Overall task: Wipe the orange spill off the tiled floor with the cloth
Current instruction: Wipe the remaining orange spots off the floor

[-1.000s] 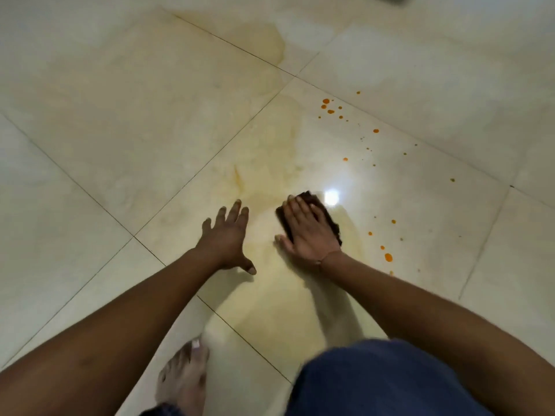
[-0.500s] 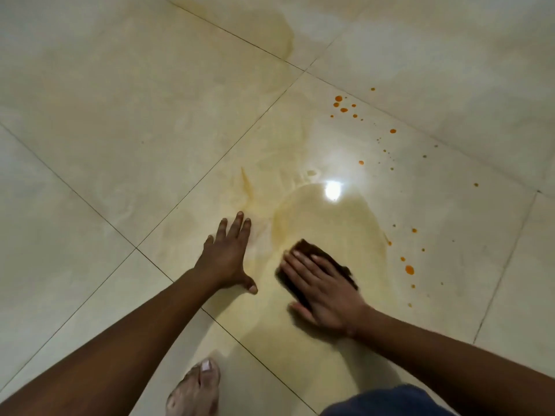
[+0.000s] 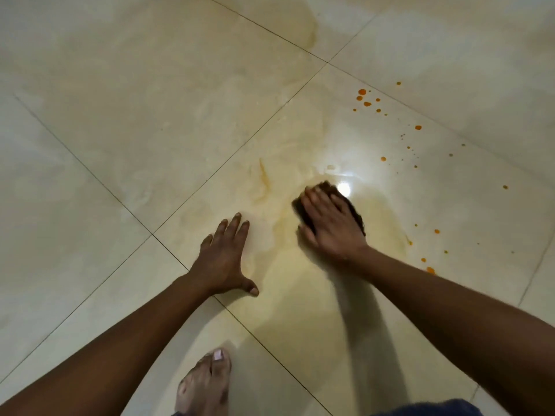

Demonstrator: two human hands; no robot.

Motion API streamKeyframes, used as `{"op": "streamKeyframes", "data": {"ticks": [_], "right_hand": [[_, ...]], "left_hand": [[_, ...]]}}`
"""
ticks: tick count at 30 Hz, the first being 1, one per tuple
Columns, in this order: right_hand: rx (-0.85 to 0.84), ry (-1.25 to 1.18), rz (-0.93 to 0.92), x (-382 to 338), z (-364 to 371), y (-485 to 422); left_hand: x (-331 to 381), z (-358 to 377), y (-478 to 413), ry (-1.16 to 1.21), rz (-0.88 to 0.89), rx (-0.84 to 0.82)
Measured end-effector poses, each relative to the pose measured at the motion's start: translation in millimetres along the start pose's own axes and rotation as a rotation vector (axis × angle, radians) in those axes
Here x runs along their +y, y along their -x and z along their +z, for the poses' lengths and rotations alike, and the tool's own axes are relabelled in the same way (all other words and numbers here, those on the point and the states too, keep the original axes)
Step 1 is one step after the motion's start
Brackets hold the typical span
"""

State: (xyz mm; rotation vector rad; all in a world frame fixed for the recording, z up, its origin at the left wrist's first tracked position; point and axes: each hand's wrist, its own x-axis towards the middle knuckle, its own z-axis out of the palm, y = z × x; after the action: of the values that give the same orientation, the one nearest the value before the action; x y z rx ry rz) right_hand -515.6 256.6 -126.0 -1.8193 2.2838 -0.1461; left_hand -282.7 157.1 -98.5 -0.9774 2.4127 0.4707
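Observation:
My right hand (image 3: 332, 225) presses flat on a dark brown cloth (image 3: 357, 214) on the cream tiled floor (image 3: 150, 121); only the cloth's edges show around the fingers. A pale orange wet smear (image 3: 384, 223) surrounds the cloth. Bright orange drops (image 3: 367, 103) lie beyond it at the upper right, and more orange drops (image 3: 431, 270) sit to the right of my forearm. My left hand (image 3: 223, 259) rests flat on the tile with fingers spread, to the left of the cloth and apart from it.
A bare foot (image 3: 205, 382) stands at the bottom centre, on the tile below my left hand. Dark blue clothing (image 3: 426, 409) shows at the bottom right. A lamp's glare (image 3: 344, 188) reflects beside the cloth. An older yellowish stain (image 3: 303, 22) marks the far tile.
My right hand pulled the cloth back toward me, then pushed it forward again to beside the glare, leaving a wider wet smear. My left hand stayed planted.

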Motion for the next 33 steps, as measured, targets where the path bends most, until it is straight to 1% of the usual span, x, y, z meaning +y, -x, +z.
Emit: {"op": "streamKeyframes", "data": {"ticks": [1,2,3,5,6,7,8,9,10,11,12,14,15,16,17,19,20,21,22,24,25,26,29,30,31,33], "right_hand": [[-0.017,-0.018,0.119,-11,-2,-22],[-0.028,-0.021,0.114,-26,-1,-27],[-0.059,-0.022,0.019,-39,4,-20],[-0.182,0.029,-0.339,-46,17,29],[-0.182,0.047,-0.466,-34,18,39],[-0.151,0.060,-0.489,-19,17,33],[-0.127,0.079,-0.381,-13,12,16],[-0.057,0.051,-0.185,-7,6,-12],[-0.050,0.008,0.011,-8,-2,-30],[-0.061,-0.008,0.104,-11,-4,-32],[-0.061,-0.019,0.076,-16,-2,-16],[-0.142,0.005,-0.133,-17,7,56],[-0.152,0.019,-0.205,-6,7,84],[-0.136,0.013,-0.203,15,3,94],[-0.097,0.028,-0.132,34,0,87],[-0.011,0.053,0.179,74,-16,47],[-0.003,0.038,0.302,85,-19,39],[-0.011,0.021,0.377,91,-19,52],[-0.003,0.015,0.395,92,-18,73],[-0.027,0.004,0.357,83,-9,140],[-0.035,0.009,0.331,87,-9,158],[-0.047,-0.010,0.352,98,-9,161],[0.034,-0.019,0.592,129,-20,110],[0.044,-0.027,0.624,127,-20,105],[0.036,-0.036,0.612,118,-16,118],[-0.017,-0.024,0.491,86,-1,178]], "left_hand": [[-2,0,0,-0.001,0.008,0.002],[0,-2,0,-0.008,0.007,-0.001],[1,-2,1,-0.013,-0.008,0.007],[3,-1,4,-0.012,-0.059,0.034],[3,-1,8,0.003,-0.092,0.038],[4,-1,7,0.016,-0.112,0.031],[3,-2,10,0.020,-0.125,0.010],[3,-3,10,0.021,-0.133,-0.008],[4,-3,9,0.015,-0.139,-0.015],[5,-4,8,0.004,-0.142,-0.015],[7,-5,9,-0.008,-0.135,-0.019],[17,-7,8,-0.006,-0.080,-0.001],[24,-9,6,0.009,-0.039,0.005],[35,-11,3,0.020,0.007,0.006],[45,-13,-1,0.018,0.045,0.008],[72,-17,-15,0.001,0.109,0.034],[84,-20,-21,0.001,0.128,0.041],[99,-22,-28,-0.005,0.158,0.036],[111,-24,-35,-0.014,0.181,0.035],[135,-26,-43,-0.032,0.212,0.016],[147,-27,-46,-0.038,0.226,-0.002],[161,-26,-50,-0.046,0.242,-0.023],[182,-18,-57,-0.052,0.231,-0.043],[181,-16,-59,-0.043,0.220,-0.042],[181,-13,-61,-0.033,0.223,-0.044],[179,-12,-61,-0.026,0.236,-0.044]]}}
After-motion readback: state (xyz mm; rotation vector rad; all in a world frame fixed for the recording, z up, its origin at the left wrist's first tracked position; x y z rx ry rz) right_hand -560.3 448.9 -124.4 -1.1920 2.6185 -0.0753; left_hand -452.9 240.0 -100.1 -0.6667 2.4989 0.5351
